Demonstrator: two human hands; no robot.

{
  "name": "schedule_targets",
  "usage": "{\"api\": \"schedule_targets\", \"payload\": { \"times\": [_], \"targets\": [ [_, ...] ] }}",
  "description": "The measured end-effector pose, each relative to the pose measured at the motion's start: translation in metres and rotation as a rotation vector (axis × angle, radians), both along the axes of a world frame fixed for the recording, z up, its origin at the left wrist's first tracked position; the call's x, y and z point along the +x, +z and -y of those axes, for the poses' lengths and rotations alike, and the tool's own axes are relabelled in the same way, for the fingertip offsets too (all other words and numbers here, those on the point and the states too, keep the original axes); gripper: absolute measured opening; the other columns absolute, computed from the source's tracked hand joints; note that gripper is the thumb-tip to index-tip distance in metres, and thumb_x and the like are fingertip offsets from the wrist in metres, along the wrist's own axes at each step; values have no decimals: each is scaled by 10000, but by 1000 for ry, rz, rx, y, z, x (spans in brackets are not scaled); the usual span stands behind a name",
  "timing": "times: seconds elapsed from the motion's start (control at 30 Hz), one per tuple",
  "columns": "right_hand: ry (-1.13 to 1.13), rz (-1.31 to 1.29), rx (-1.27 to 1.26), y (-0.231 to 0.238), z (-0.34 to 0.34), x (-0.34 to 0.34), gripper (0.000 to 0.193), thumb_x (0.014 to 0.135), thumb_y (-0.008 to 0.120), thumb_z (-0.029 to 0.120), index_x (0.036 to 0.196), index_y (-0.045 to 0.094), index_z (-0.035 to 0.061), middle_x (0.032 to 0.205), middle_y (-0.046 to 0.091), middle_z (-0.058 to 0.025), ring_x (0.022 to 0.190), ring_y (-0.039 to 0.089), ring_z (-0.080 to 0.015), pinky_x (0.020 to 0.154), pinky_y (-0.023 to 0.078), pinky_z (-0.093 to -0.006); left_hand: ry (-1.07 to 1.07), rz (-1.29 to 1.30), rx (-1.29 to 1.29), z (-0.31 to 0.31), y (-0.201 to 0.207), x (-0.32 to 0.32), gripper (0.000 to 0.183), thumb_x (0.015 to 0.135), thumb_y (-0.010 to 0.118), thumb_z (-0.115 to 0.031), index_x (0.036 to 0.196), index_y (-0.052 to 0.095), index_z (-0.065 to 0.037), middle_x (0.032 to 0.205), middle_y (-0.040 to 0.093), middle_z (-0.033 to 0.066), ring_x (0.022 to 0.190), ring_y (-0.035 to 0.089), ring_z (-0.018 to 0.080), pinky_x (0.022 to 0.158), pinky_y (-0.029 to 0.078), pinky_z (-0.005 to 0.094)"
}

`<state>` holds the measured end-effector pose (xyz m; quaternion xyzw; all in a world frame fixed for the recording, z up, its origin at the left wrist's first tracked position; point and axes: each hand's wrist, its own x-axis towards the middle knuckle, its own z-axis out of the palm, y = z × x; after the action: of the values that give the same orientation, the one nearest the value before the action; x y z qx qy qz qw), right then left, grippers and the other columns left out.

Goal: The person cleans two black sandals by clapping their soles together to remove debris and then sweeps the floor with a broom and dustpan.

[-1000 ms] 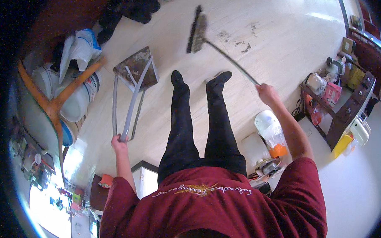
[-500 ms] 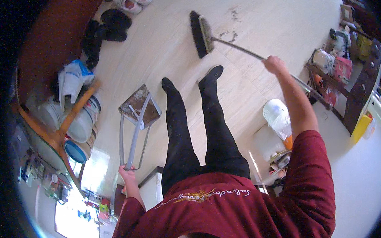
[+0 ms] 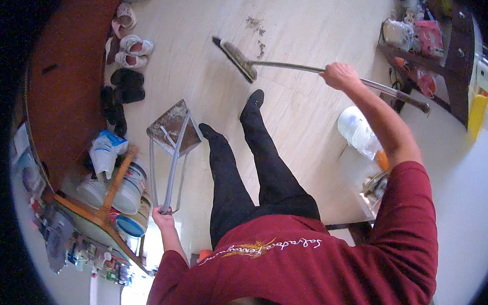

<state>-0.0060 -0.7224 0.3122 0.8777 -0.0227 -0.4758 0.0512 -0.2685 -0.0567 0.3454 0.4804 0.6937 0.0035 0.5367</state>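
I have 2 arms reaching forward, the right arm [image 3: 379,117] stretched farther out and to the side, the left arm [image 3: 175,240] held closer to the torso. I see the right hand [image 3: 340,76] curled tight and the left hand [image 3: 163,217] gripping with bent fingers, well apart.

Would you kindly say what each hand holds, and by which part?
Left hand: dustpan, by the end of its handle. Right hand: broom, partway along its pole.

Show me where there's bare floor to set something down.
Bare floor shows between the right shoe and the white container, and between the black slippers and the broom head. It's crowded around the buckets at left and the dark shelf at right.
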Motion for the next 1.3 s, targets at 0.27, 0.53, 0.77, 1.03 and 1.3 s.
{"api": "schedule_targets", "payload": {
  "times": [0.27, 0.53, 0.77, 1.03, 1.3],
  "targets": [
    [-219, 173, -3, -18, 37, -83, 296, 803, 472, 268, 832, 625, 15, 850, 608, -182, 774, 597, -309, 659, 475, -403, -227, 105, -48, -20, 21, 24, 137, 653, 508, -99, 768, 455, -46, 742, 470, 57, 676, 477, 212, 597, 408, 332],
    [-659, 146, 89, 65, -17, -379, 459, 796, 466, 464, 857, 602, 29, 806, 601, -185, 771, 579, -336, 696, 448, -424, -456, 209, -129, -91, 34, 30, 95, 659, 533, -88, 735, 496, -45, 723, 495, 48, 679, 499, 210, 634, 417, 347],
    [-1536, 99, 291, 101, -247, -622, 325, 819, 488, 340, 760, 536, 25, 606, 547, -104, 545, 551, -210, 512, 437, -339, -706, 177, -180, -114, 64, 46, 112, 673, 518, -52, 610, 433, -90, 588, 435, 4, 541, 452, 163, 553, 399, 289],
    [-1990, 56, 175, 99, -387, -718, 284, 821, 485, 264, 677, 486, 19, 530, 483, -62, 413, 480, -163, 358, 395, -322, -693, 165, -135, -120, 77, 71, 103, 613, 533, -23, 604, 452, -85, 601, 451, 6, 547, 447, 139, 561, 385, 227],
    [-2408, 63, 388, -3, -363, -675, 241, 794, 500, 148, 571, 469, 63, 478, 466, -39, 375, 441, -149, 351, 353, -293, -758, 206, -147, -118, 56, 123, 94, 619, 531, -5, 636, 465, -68, 606, 460, 11, 547, 451, 126, 544, 397, 228]
  ]
}}
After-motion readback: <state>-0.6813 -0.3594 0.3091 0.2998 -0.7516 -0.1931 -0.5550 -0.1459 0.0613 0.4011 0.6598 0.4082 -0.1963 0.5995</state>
